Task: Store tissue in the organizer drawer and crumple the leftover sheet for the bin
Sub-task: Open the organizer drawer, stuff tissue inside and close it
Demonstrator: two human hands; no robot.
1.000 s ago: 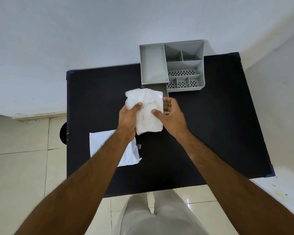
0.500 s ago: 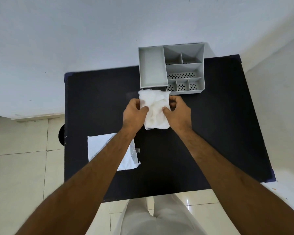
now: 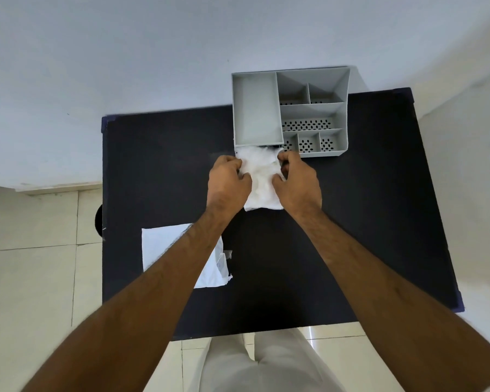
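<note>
a matte black rectangular table (image 3: 351,222) filled the middle of the view, its far edge against a plain pale grey-white wall (image 3: 153,66) and its corners edged in dark blue. cream glossy floor tiles (image 3: 31,264) with thin grout lines lay to the left of the table and under its near edge, and a second pale wall met the first in a corner at the right. a small dark round shape showed at the table's left edge, too cut off to tell what it was.

a grey plastic desk organizer (image 3: 290,111) stood at the far side of the table, with one long open compartment on its left and smaller divided compartments with perforated floors on its right. directly below the long compartment, a soft white wad of tissue (image 3: 262,179) sat at the organizer's front, where the drawer would be; the drawer itself was hidden under the tissue and the hands. the left hand (image 3: 228,183) and the right hand (image 3: 297,183) each had their grip clamped on a side of the tissue, fingers curled in.

a flat white sheet of tissue (image 3: 164,247) lay on the near-left part of the table, well apart from the organizer, partly crossed by the left forearm. light trousers showed at the bottom.
</note>
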